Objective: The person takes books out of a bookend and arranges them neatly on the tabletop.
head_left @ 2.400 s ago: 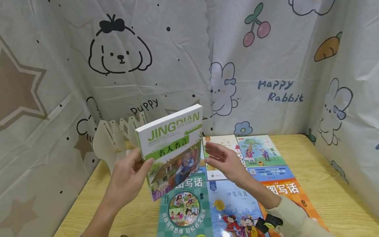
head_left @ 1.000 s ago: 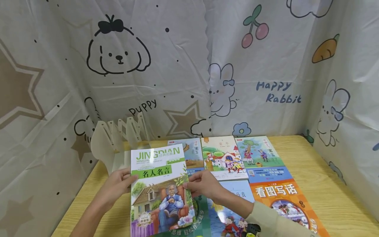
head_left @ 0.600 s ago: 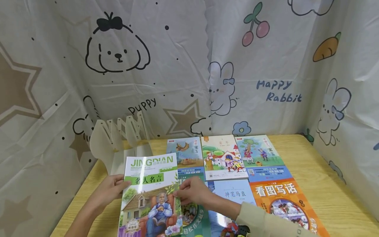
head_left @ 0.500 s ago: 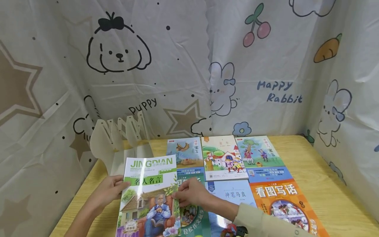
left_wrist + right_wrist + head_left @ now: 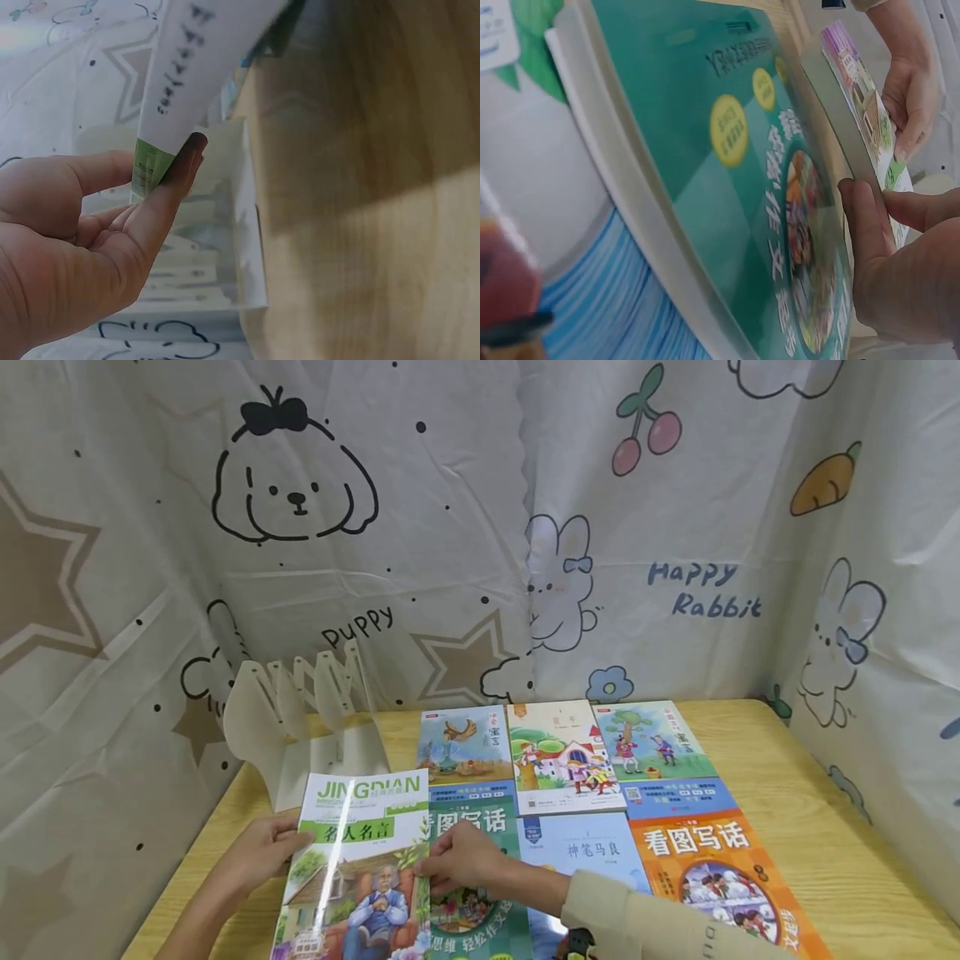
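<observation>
Both hands hold a white and green paperback book (image 5: 352, 877) with a seated figure on its cover. The left hand (image 5: 258, 852) pinches its left edge, thumb on the cover and fingers beneath; in the left wrist view the white spine (image 5: 184, 71) sits between thumb and fingers. At the opposite edge the right hand (image 5: 465, 860) pinches the pages between thumb and fingers, as the right wrist view shows. The book is raised above the table, and it overlaps a green book (image 5: 487, 927) lying just to its right.
A cream folding bookend rack (image 5: 300, 727) stands at the back left. Several books lie flat in rows, among them a blue one (image 5: 592, 847), an orange one (image 5: 705, 843), and a white one (image 5: 566, 752). Printed curtains (image 5: 450, 527) enclose the wooden table (image 5: 847, 877).
The book was tilted upright in the left hand with the right hand free. The right hand has since taken its right edge, and the book has come down, nearer and leftward, cover up.
</observation>
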Demonstrator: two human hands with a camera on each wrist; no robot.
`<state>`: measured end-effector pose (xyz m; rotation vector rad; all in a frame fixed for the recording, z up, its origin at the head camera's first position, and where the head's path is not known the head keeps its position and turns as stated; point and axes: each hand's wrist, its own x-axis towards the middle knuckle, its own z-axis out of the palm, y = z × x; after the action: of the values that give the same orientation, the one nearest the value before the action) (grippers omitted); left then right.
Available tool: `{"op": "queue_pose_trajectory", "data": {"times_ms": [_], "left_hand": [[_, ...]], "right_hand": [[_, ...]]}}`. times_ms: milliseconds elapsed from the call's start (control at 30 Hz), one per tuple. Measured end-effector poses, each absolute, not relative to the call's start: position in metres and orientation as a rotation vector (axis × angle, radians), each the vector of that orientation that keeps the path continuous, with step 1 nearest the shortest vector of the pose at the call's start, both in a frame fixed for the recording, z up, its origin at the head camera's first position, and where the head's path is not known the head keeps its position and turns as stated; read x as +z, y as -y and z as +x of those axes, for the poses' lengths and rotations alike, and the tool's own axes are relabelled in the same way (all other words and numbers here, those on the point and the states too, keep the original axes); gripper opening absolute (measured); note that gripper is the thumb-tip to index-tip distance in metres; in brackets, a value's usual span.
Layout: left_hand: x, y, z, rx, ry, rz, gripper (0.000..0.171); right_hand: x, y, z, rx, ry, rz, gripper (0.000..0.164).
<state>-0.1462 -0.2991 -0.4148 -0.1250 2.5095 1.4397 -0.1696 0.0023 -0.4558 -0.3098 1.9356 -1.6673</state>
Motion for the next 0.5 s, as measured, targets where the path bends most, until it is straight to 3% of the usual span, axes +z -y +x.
{"op": "queue_pose_trajectory", "data": {"times_ms": [267,500], "left_hand": [[-0.423,0.307,-0.149,1.375,-2.554,-0.142,0.044],[-0.434,0.313,-0.151,1.408,-2.583,-0.182,0.041]], "right_hand": [[-0.461,0.008,-0.17,-1.606,-1.997,-0.298,0.044],[-0.463,0.018,-0.169,-1.605,-1.953,-0.299,0.041]]}}
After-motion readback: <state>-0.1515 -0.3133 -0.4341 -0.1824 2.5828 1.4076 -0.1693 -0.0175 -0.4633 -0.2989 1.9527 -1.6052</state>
